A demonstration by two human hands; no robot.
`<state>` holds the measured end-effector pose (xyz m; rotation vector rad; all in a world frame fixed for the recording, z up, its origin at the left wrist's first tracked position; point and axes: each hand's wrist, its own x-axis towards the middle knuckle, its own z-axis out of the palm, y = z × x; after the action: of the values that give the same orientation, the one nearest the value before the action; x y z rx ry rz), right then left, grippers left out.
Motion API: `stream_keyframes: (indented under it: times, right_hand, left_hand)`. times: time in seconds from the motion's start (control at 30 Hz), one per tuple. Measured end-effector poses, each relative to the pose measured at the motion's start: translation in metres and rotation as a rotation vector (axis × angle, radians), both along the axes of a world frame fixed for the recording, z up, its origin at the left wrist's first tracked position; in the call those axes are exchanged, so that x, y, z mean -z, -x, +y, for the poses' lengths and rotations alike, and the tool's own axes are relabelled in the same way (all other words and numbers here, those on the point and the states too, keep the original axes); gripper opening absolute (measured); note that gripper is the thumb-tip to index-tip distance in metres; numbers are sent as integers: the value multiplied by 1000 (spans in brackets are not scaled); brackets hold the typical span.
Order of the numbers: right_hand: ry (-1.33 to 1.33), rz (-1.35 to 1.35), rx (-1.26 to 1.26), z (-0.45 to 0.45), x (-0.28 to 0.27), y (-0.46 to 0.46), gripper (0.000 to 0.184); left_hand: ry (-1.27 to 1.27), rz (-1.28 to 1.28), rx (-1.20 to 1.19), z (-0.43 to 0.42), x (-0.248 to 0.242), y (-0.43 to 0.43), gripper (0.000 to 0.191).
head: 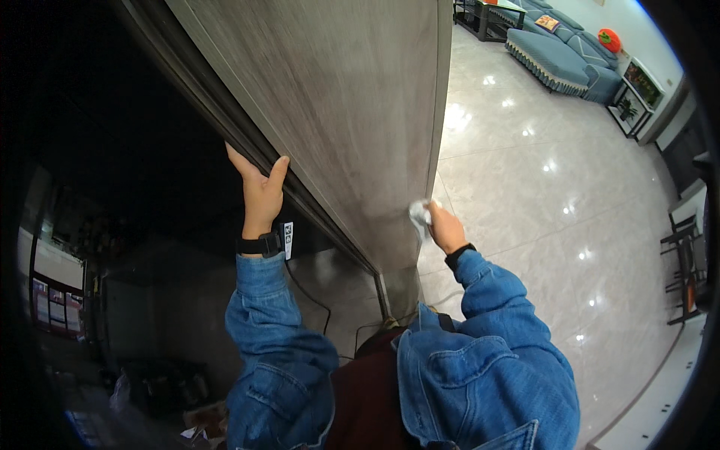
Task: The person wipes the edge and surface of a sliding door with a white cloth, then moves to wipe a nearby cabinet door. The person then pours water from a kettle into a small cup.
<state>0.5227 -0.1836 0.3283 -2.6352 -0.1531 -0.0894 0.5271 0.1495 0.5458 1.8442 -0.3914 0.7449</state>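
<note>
A tall grey wood-grain door panel or jamb lining point(360, 118) stands upright in front of me. My left hand point(261, 194) grips the dark edge strip point(315, 202) along its left side. The thumb lies on the near face, while the fingers are partly hidden behind the edge. In my right hand point(448, 228) is a crumpled white cloth or tissue point(419, 212), slightly blurred. It touches the panel's lower right edge, and my fingers partly cover it.
Left of the panel lies a dark room with a window point(56, 304). Thin black cables point(315, 298) run near my feet. On the right, glossy floor tiles point(506, 185) lead to a blue sofa point(554, 62), a black table point(489, 19) and dark chairs point(686, 270).
</note>
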Motion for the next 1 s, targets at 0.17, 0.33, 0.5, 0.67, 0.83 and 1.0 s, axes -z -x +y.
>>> stream_keyframes:
  times: [0.17,0.33,0.5,0.67,0.83,1.0]
  right_hand:
    - [-379,-430,-106,-3,3,12,45]
    - [-285,-495,-76,9,16,-14,35]
    - [-73,-37,-21,2,48,2,38]
    - [-401,-453,-246,4,-35,9,54]
    - [-530,-772,-72,-2,-146,-29,52]
    - [-408,-889,-78,9,-116,-33,59]
  left_hand:
    - [-26,47,-79,1,-1,-1,96]
    - [-30,-19,-21,-1,0,1,96]
    - [-30,9,-29,0,-2,0,96]
    - [-54,-6,-50,1,1,0,96]
    - [-15,-8,-20,0,1,0,95]
    - [5,-1,14,0,0,-1,95]
